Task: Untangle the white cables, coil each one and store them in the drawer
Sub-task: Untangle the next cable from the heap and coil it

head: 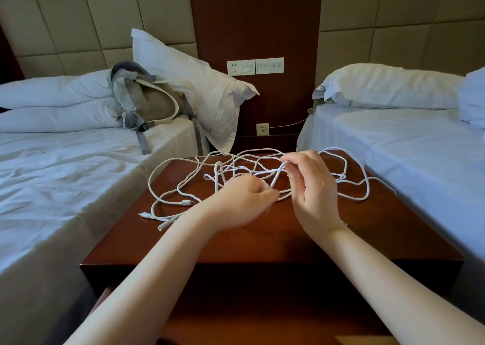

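1. Far left of the left hand [245,197], a grey-and-beige fabric backpack [149,103] slumps against a white pillow [210,87]. Both are soft and out of play.
2. The thin white cables [216,178], matt and cord-like, lie in one loose tangle on the polished red-brown wooden nightstand [236,247]. They spread beyond and to both sides of the hands. The plug ends [187,202] lie just left of the left hand.
3. The left hand sits low over the tabletop with its fingers curled. It appears to pinch a strand at the foot of a raised loop [277,176], but the fingertips are partly hidden.
4. The raised loop runs between the hands. Its long axis slants from the left hand up to the right hand [312,187].
5. The right hand is held higher, and its thumb and fingers pinch the loop's top bend.
6. Judgement: the free ends lie on the left hand's side, so that hand is nearer to draw one through while the right hand holds the loop open. Untangling is at an early stage and nothing is coiled. The drawer cannot be made out clearly.
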A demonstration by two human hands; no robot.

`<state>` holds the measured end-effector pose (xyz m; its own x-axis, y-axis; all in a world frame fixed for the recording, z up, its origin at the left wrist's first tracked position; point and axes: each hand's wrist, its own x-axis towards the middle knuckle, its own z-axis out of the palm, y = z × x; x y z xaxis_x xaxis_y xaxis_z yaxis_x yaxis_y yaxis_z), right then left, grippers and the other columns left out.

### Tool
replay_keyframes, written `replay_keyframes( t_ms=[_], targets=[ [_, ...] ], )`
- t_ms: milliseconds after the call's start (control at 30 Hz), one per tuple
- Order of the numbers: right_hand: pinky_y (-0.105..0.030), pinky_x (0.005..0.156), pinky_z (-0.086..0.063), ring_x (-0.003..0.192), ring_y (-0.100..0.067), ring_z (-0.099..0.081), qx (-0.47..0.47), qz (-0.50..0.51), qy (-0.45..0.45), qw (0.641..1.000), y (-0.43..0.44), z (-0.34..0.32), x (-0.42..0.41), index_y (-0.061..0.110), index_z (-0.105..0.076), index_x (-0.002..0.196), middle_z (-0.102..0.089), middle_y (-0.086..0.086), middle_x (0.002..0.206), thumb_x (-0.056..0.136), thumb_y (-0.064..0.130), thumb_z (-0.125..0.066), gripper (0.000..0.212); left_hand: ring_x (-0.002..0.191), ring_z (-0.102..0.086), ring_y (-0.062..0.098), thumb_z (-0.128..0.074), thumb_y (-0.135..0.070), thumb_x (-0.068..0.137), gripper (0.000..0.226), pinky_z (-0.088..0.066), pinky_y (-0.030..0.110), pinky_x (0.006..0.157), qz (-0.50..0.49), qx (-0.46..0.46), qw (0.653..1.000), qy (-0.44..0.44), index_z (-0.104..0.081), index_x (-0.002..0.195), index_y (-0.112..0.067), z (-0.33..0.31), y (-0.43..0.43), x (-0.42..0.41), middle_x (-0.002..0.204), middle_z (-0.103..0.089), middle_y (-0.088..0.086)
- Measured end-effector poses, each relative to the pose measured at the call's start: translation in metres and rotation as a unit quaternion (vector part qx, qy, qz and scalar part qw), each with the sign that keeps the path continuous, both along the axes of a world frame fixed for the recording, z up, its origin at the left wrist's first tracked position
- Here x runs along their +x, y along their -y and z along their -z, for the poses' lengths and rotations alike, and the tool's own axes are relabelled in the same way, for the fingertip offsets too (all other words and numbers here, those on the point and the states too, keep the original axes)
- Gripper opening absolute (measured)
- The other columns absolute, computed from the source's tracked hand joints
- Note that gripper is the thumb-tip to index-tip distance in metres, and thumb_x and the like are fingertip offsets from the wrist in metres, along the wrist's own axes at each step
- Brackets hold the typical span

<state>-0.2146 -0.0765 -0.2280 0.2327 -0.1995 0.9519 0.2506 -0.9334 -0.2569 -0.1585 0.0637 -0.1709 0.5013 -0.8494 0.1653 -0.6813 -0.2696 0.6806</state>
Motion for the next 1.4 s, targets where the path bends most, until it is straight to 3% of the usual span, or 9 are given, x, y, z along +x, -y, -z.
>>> replay_keyframes(
  t_ms=[100,200,300,467,633,800,933,1067,1400],
  targets=[
    [-0.018,0.074,-0.044,0.086,-0.008,-0.055,0.024,-0.030,-0.046,0.998,-0.002,0.000,0.000,0.005,-0.066,0.098,-0.063,-0.001,0.093,0.096,0.023,-0.041,0.031,0.041,-0.027,0.011,-0.040,-0.011,0.083,0.029,-0.024,0.023,0.044,0.114,-0.001,0.978,-0.175,-0.041,0.054,-0.012,0.000,-0.003,-0.004,0.043,-0.032,-0.005],
    [-0.018,0.069,-0.044,0.077,-0.005,-0.056,0.043,-0.114,-0.125,0.985,-0.005,0.002,0.002,0.013,-0.063,0.088,-0.061,0.007,0.079,0.092,0.028,-0.039,0.029,0.034,-0.021,0.008,-0.032,-0.020,0.081,0.035,-0.014,0.022,0.040,0.234,-0.056,0.885,-0.399,-0.045,0.050,-0.013,-0.005,-0.006,-0.004,0.034,-0.028,-0.005],
    [-0.013,0.061,-0.035,0.065,0.002,-0.048,0.054,-0.148,-0.194,0.968,-0.012,0.007,0.005,0.028,-0.052,0.069,-0.045,0.019,0.063,0.088,0.023,-0.043,0.022,0.035,-0.023,0.006,-0.035,-0.024,0.082,0.035,-0.016,0.023,0.042,0.253,-0.184,0.840,-0.443,-0.048,0.052,-0.014,-0.008,-0.003,0.000,0.037,-0.031,-0.007],
    [-0.017,0.065,-0.036,0.071,-0.003,-0.048,0.045,-0.107,-0.339,0.933,-0.021,0.013,0.010,0.013,-0.056,0.070,-0.053,0.013,0.064,0.094,0.027,-0.054,0.028,0.043,-0.029,0.009,-0.040,-0.018,0.077,0.016,-0.030,0.020,0.045,0.170,-0.388,0.785,-0.453,-0.047,0.065,-0.010,-0.012,-0.007,0.011,0.048,-0.033,-0.003],
    [-0.025,0.056,-0.038,0.051,-0.014,-0.047,0.200,-0.134,-0.336,0.910,-0.019,0.004,0.015,-0.002,-0.058,0.069,-0.060,-0.018,0.064,0.093,0.025,-0.055,0.037,0.050,-0.033,0.011,-0.034,-0.009,0.086,0.016,-0.034,0.021,0.053,0.070,-0.485,0.791,-0.367,-0.041,0.072,-0.012,-0.013,-0.005,0.017,0.053,-0.038,-0.003],
    [-0.018,0.050,-0.033,0.048,-0.006,-0.042,0.258,-0.100,-0.310,0.910,-0.027,0.003,0.034,0.006,-0.057,0.069,-0.057,-0.009,0.059,0.095,0.027,-0.052,0.034,0.060,-0.044,0.013,-0.040,-0.013,0.086,0.027,-0.037,0.025,0.062,-0.081,-0.547,0.806,-0.211,-0.054,0.064,-0.020,-0.008,0.000,0.023,0.060,-0.050,-0.001],
    [-0.023,0.050,-0.035,0.048,-0.009,-0.045,0.190,-0.072,-0.252,0.946,-0.035,0.005,0.035,0.013,-0.049,0.070,-0.047,0.003,0.054,0.098,0.025,-0.045,0.031,0.065,-0.049,0.011,-0.035,-0.019,0.089,0.029,-0.039,0.023,0.065,-0.262,-0.462,0.846,0.052,-0.051,0.065,-0.017,0.002,-0.004,0.031,0.072,-0.055,0.004],
    [-0.035,0.058,-0.044,0.061,-0.019,-0.056,0.275,-0.053,-0.104,0.954,-0.023,0.003,0.030,0.011,-0.051,0.073,-0.056,-0.006,0.065,0.101,0.024,-0.039,0.032,0.068,-0.039,0.009,-0.041,-0.007,0.091,0.024,-0.026,0.014,0.067,-0.314,-0.388,0.826,0.261,-0.056,0.072,-0.002,0.000,-0.010,0.040,0.073,-0.046,0.002],
    [-0.012,0.051,-0.034,0.056,-0.006,-0.047,0.140,-0.093,-0.036,0.985,-0.017,-0.017,0.020,0.014,-0.056,0.082,-0.047,0.011,0.061,0.097,0.024,-0.047,0.020,0.048,-0.053,0.033,-0.049,0.003,0.088,0.019,-0.035,0.030,0.045,-0.321,-0.158,0.857,0.371,-0.055,0.070,0.006,0.005,-0.020,0.050,0.057,-0.055,0.021]
  ],
)
